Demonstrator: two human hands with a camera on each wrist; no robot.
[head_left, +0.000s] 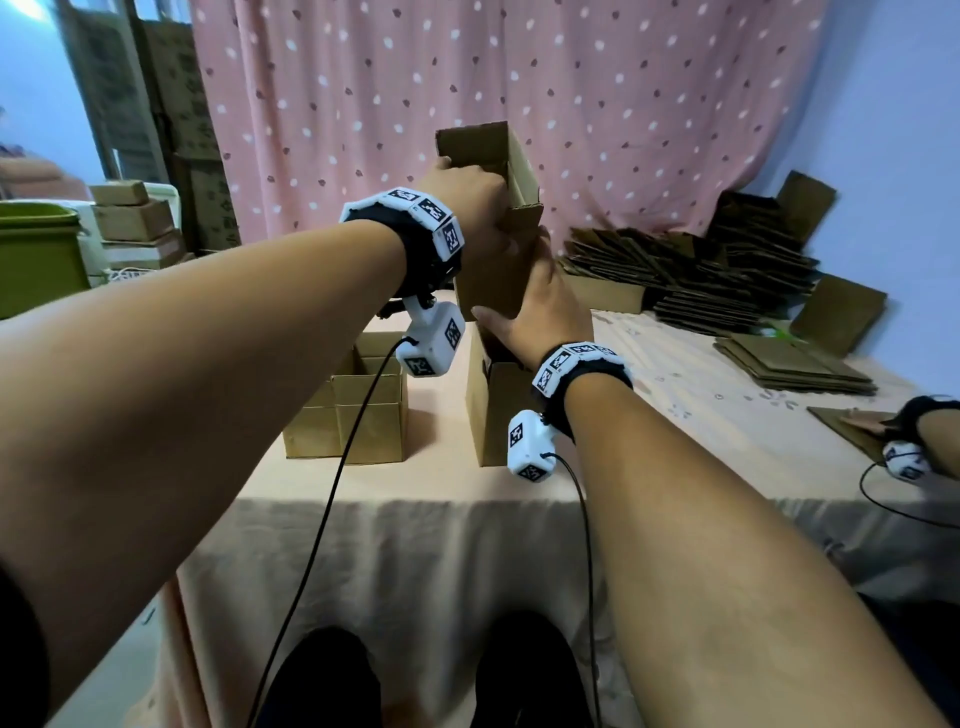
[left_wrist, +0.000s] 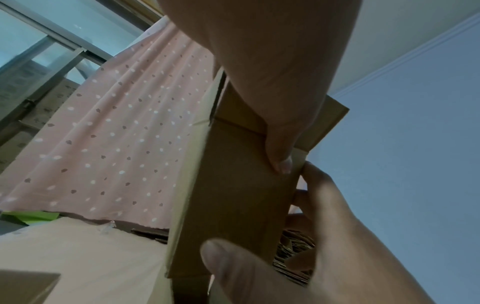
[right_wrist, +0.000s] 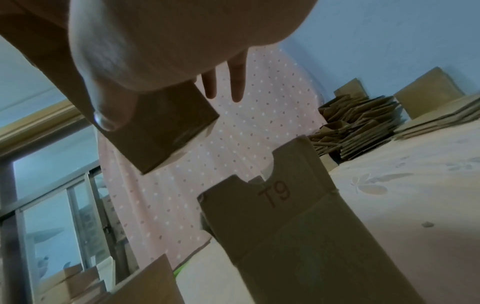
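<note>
left hand (head_left: 467, 208) grips the top end of the tall brown cardboard box (head_left: 519, 171), fingers curled over its rim. right hand (head_left: 540, 306) clamps the lower end, thumb on the near face, fingers round the back. box is up in the air btwn both hands, long axis near upright. key bit: its lower end hangs just over the open mouth of the brown cardboard box marked t9 (right_wrist: 280, 216) standing on the peach-clothed table (head_left: 727, 405), apart afaict. right hand's nearer that one. hidden: held box's bottom edge behind my right hand, left fingertips inside the rim. can't tell if its bottom flaps are folded.
</note>
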